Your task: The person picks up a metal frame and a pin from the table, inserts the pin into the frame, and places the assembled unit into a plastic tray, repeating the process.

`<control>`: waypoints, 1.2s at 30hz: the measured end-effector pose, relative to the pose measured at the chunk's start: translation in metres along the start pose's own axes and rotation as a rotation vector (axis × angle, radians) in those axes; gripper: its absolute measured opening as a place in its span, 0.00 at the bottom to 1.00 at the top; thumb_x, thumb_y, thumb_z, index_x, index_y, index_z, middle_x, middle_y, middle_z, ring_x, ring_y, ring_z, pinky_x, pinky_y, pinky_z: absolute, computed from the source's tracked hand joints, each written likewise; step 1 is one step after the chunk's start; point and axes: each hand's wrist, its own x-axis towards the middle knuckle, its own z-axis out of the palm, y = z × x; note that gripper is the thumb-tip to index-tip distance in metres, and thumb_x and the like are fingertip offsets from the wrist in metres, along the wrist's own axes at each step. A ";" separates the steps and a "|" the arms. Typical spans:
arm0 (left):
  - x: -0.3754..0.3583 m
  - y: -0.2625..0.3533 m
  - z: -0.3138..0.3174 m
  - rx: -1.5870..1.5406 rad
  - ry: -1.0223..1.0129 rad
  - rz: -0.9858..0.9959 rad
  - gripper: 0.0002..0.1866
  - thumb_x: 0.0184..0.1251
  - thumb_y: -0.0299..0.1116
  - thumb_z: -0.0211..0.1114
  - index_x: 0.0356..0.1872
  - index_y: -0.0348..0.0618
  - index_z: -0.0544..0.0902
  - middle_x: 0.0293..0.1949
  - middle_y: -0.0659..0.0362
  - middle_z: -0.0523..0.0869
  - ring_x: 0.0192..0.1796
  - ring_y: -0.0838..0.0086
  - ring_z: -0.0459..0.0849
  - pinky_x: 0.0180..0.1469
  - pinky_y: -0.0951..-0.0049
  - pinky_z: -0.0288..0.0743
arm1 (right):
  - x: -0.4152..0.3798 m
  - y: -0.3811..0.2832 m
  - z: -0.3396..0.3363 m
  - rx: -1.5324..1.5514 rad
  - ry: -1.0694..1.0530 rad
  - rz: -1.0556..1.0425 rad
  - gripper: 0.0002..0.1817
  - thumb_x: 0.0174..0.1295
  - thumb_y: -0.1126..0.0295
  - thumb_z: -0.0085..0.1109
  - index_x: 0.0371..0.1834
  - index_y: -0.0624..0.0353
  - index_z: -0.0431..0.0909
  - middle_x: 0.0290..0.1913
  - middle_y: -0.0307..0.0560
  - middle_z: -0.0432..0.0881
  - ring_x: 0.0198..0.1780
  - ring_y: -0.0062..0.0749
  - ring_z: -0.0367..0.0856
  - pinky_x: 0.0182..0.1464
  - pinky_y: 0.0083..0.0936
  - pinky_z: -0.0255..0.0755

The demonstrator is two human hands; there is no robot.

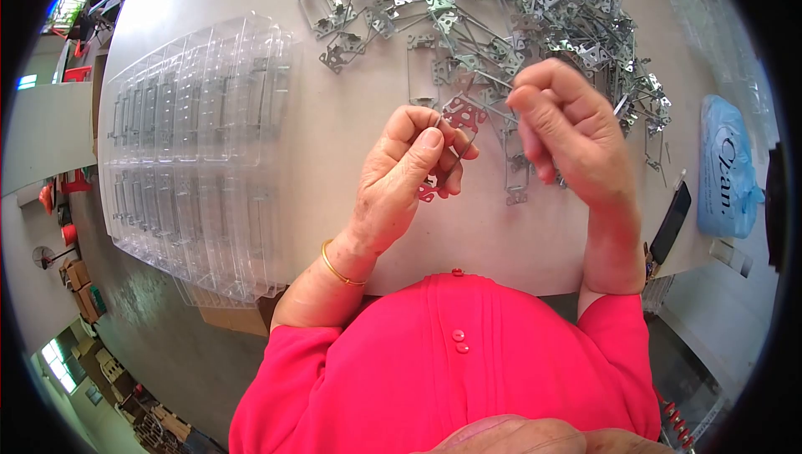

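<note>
Metal bracket [464,112] pinched in left hand [391,177], long axis slanting away rightward; right hand [570,135] curled just right, grip can't be told.

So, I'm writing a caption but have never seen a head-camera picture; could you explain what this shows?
No machine here, just a person's bare left hand and right hand. The single picture comes from a head-worn camera, looking down past a red shirt. The left hand holds a metal frame of rods and plates; whether the right hand, beside it, grips anything is unclear. On the table lie a heap of similar frames and, at left, clear plastic trays of metal parts.
</note>
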 end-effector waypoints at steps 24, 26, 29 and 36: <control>-0.002 -0.015 0.000 0.819 -0.051 0.510 0.08 0.83 0.23 0.55 0.57 0.36 0.75 0.48 0.57 0.83 0.38 0.79 0.76 0.43 0.77 0.75 | -0.002 0.010 0.015 -0.069 -0.166 0.144 0.13 0.78 0.73 0.52 0.61 0.65 0.72 0.30 0.42 0.83 0.26 0.20 0.84 0.27 0.20 0.76; -0.001 -0.016 0.000 0.830 -0.047 0.527 0.08 0.82 0.23 0.55 0.56 0.36 0.75 0.48 0.57 0.82 0.38 0.79 0.76 0.42 0.77 0.75 | 0.001 0.011 0.010 -0.007 -0.252 0.188 0.15 0.78 0.73 0.52 0.64 0.64 0.72 0.32 0.42 0.84 0.27 0.20 0.84 0.27 0.20 0.77; -0.004 -0.015 0.002 0.810 -0.022 0.517 0.08 0.82 0.22 0.56 0.56 0.36 0.75 0.47 0.57 0.82 0.38 0.79 0.76 0.42 0.77 0.75 | 0.005 0.011 0.007 0.139 -0.302 0.195 0.16 0.78 0.74 0.50 0.65 0.64 0.72 0.34 0.43 0.84 0.27 0.21 0.85 0.30 0.21 0.81; 0.003 -0.009 0.003 0.933 -0.051 0.689 0.09 0.76 0.16 0.58 0.53 0.34 0.77 0.43 0.52 0.84 0.38 0.69 0.81 0.41 0.73 0.76 | 0.011 0.007 0.000 0.194 -0.372 0.294 0.19 0.77 0.73 0.50 0.69 0.64 0.70 0.37 0.47 0.87 0.30 0.26 0.88 0.32 0.24 0.84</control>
